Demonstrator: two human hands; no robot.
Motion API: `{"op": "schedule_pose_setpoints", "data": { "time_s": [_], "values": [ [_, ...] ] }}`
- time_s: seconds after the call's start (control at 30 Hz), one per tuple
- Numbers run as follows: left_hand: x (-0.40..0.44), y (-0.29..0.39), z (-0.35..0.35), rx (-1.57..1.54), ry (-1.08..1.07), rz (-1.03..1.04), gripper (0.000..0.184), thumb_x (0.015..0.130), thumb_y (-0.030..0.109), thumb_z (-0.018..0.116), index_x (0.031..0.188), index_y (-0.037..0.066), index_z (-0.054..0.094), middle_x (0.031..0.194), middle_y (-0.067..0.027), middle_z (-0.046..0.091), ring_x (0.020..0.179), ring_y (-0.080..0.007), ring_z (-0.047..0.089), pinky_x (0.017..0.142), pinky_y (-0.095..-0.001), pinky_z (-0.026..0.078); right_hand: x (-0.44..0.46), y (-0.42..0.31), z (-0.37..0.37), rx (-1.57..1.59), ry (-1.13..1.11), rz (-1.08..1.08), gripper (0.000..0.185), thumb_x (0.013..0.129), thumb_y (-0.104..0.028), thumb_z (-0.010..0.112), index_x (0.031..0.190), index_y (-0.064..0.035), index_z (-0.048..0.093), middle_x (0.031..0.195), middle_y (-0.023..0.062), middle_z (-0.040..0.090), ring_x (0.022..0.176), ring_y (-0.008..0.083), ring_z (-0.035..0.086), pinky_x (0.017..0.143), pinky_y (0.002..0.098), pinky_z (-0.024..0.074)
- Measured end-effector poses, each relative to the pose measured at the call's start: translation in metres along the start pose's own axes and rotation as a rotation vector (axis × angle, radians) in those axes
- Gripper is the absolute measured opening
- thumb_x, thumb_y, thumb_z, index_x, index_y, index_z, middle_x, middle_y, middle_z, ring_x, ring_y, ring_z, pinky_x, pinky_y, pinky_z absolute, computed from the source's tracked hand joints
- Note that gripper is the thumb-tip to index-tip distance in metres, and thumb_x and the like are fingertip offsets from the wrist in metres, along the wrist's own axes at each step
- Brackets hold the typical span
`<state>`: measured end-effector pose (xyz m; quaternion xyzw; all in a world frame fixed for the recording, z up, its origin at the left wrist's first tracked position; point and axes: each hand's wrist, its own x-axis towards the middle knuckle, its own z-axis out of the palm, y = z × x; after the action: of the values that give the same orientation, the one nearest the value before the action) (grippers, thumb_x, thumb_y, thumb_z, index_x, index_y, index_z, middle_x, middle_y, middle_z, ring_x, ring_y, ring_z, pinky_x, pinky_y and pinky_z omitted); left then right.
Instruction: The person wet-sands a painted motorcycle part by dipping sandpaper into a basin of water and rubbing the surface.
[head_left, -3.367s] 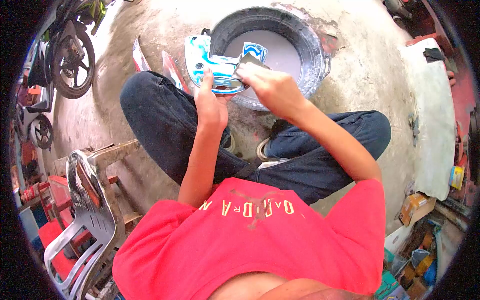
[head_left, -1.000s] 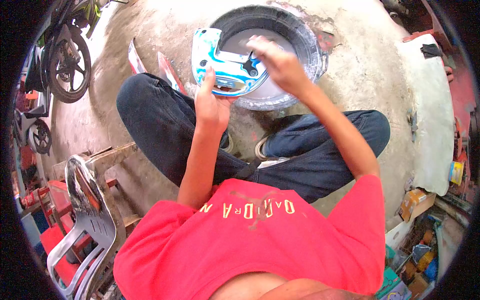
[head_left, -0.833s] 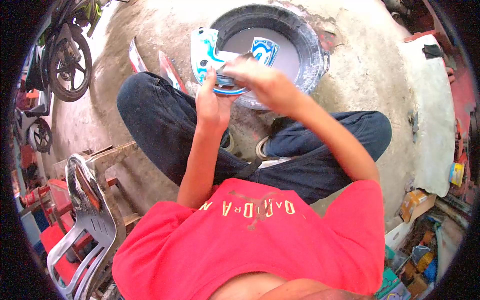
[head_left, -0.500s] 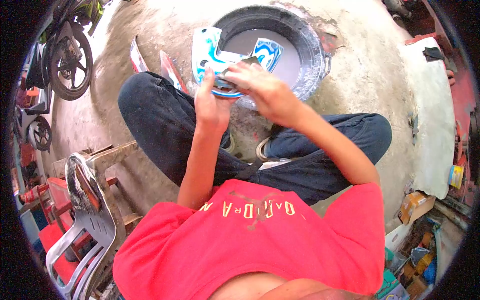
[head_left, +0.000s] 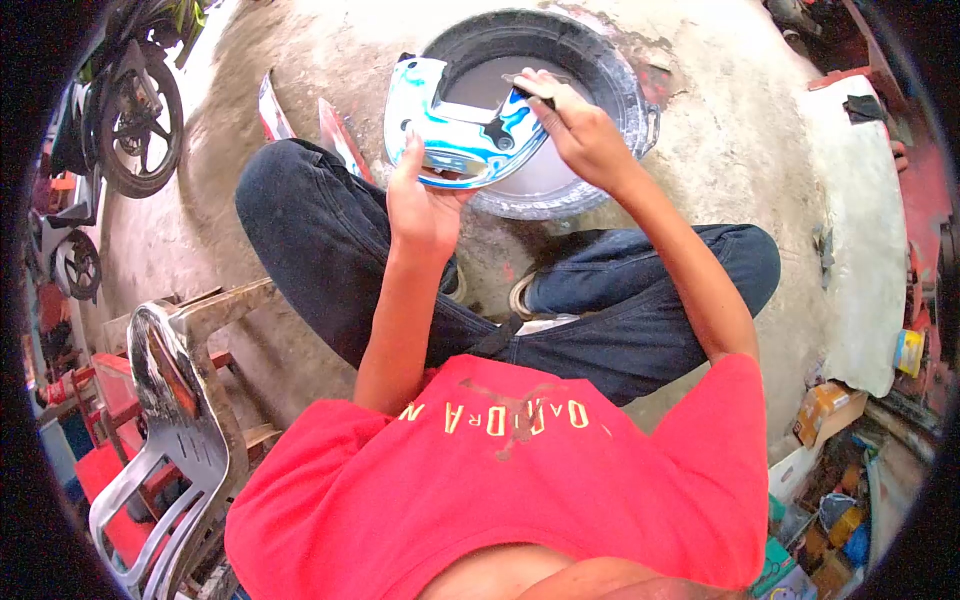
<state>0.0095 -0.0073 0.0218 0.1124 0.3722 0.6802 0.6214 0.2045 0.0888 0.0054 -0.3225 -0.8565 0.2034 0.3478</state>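
A U-shaped motorcycle fairing panel (head_left: 470, 135), patchy white and blue with a few holes, is held up over the near left part of a dark round basin (head_left: 625, 75) of cloudy grey water (head_left: 560, 170). My left hand (head_left: 425, 205) grips the panel's lower left edge, thumb on its face and fingers underneath. At the tip of the panel's right arm is my right hand (head_left: 578, 122), fingers closed around a thin dark sheet that looks like sandpaper (head_left: 521, 93) and pressed to the surface. Most of the sheet is hidden under the fingers.
Two narrow red and white panels (head_left: 342, 140) stand left of the basin, beside my bent knee. A worn grey plastic chair (head_left: 190, 450) is at lower left, motorcycle wheels (head_left: 140, 120) at upper left. On the right lie a pale board (head_left: 865, 260) and a cardboard box (head_left: 830, 412).
My right hand has moved right and up, from the panel's middle to the tip of its right arm, taking the dark sheet along. The panel has tilted slightly; my left hand keeps its hold.
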Motion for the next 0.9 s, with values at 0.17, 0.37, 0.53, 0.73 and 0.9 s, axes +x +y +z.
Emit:
{"op": "schedule_pose_setpoints", "data": {
  "time_s": [0.17, 0.37, 0.53, 0.73, 0.9],
  "values": [
    [0.005, 0.005, -0.009, -0.054, -0.038, 0.046, 0.039, 0.108, 0.036, 0.041, 0.135, 0.01, 0.049, 0.126, -0.0123, 0.063, 0.111, -0.0278, 0.065, 0.088, -0.0483, 0.057, -0.013, -0.058, 0.012, -0.018, -0.121, -0.2, 0.044, 0.096, -0.008, 0.055, 0.14, -0.005, 0.055, 0.141, 0.0185, 0.057, 0.135, 0.0346, 0.051, 0.115, 0.0459, 0.0367],
    [-0.001, 0.008, 0.001, 0.028, -0.017, 0.029, 0.04, 0.108, 0.038, 0.04, 0.135, 0.01, 0.05, 0.126, -0.012, 0.063, 0.111, -0.0271, 0.065, 0.089, -0.0477, 0.057, 0.005, -0.008, -0.005, -0.073, 0.002, 0.025, 0.037, 0.1, -0.008, 0.053, 0.135, -0.0022, 0.058, 0.137, 0.0216, 0.059, 0.133, 0.0365, 0.052, 0.114, 0.0432, 0.0386],
    [0.007, 0.001, -0.009, 0.017, -0.04, 0.074, 0.041, 0.108, 0.039, 0.041, 0.134, 0.009, 0.051, 0.125, -0.0121, 0.064, 0.111, -0.0272, 0.065, 0.089, -0.0485, 0.057, -0.01, -0.068, 0.009, -0.037, -0.11, -0.216, 0.04, 0.094, -0.009, 0.06, 0.134, -0.0051, 0.061, 0.135, 0.019, 0.061, 0.129, 0.0334, 0.057, 0.112, 0.0437, 0.0415],
    [-0.006, 0.005, 0.008, 0.04, -0.004, 0.052, 0.04, 0.108, 0.039, 0.042, 0.133, 0.009, 0.051, 0.124, -0.0117, 0.064, 0.109, -0.0263, 0.066, 0.089, -0.0486, 0.057, 0.006, -0.014, -0.002, -0.029, 0.081, 0.065, 0.028, 0.097, -0.013, 0.06, 0.123, -0.0041, 0.067, 0.124, 0.0189, 0.067, 0.118, 0.0333, 0.064, 0.103, 0.0417, 0.0499],
    [0.008, 0.0, -0.01, 0.012, -0.052, 0.078, 0.041, 0.108, 0.039, 0.042, 0.134, 0.009, 0.051, 0.123, -0.0116, 0.065, 0.11, -0.0263, 0.066, 0.089, -0.0481, 0.056, -0.012, -0.072, 0.008, -0.07, -0.087, -0.237, 0.039, 0.093, -0.006, 0.061, 0.132, -0.0074, 0.062, 0.133, 0.0149, 0.063, 0.128, 0.0306, 0.059, 0.11, 0.0419, 0.045]
  ]
}}
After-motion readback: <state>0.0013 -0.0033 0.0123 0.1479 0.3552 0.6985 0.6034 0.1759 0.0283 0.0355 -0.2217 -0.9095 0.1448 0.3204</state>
